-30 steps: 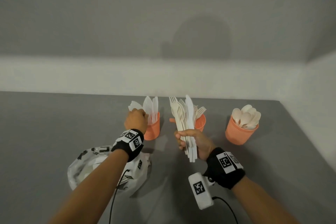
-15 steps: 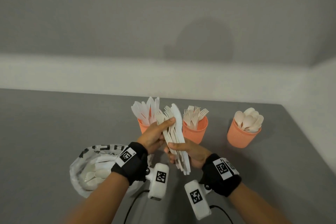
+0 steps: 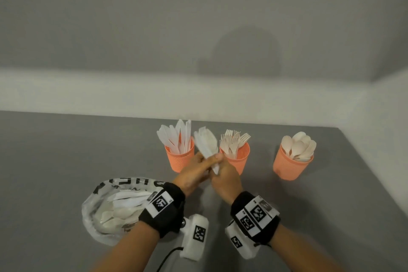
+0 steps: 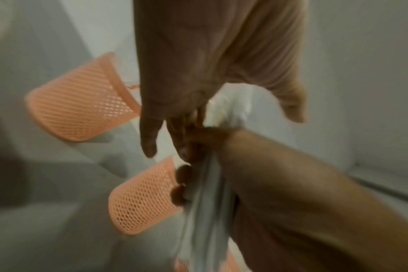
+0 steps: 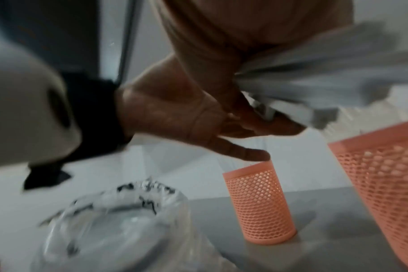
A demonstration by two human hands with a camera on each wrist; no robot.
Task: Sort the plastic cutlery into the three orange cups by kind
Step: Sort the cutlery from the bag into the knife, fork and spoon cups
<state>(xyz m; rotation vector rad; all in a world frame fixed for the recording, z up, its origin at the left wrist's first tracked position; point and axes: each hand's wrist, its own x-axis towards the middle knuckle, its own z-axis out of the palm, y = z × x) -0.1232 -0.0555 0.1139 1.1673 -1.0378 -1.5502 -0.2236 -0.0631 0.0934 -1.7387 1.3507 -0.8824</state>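
Three orange mesh cups stand in a row: the left cup (image 3: 180, 159) holds knives, the middle cup (image 3: 239, 160) forks, the right cup (image 3: 291, 166) spoons. Both hands hold one bundle of white cutlery (image 3: 206, 146) upright, in front of the gap between the left and middle cups. My right hand (image 3: 223, 178) grips its handles (image 4: 205, 220), fingers curled round them. My left hand (image 3: 194, 174) pinches the bundle (image 5: 314, 73) from the left, with its thumb across it. The bundle is blurred, so I cannot tell which kinds it mixes.
A crumpled clear plastic bag (image 3: 99, 210) with black print lies at the near left, with more white cutlery inside. The grey table (image 3: 66, 161) ends at a white wall behind the cups and at an edge on the right.
My left hand left the knife cup and came over to the bundle in my right hand. Both hands have since moved forward and turned, tilting the bundle left.
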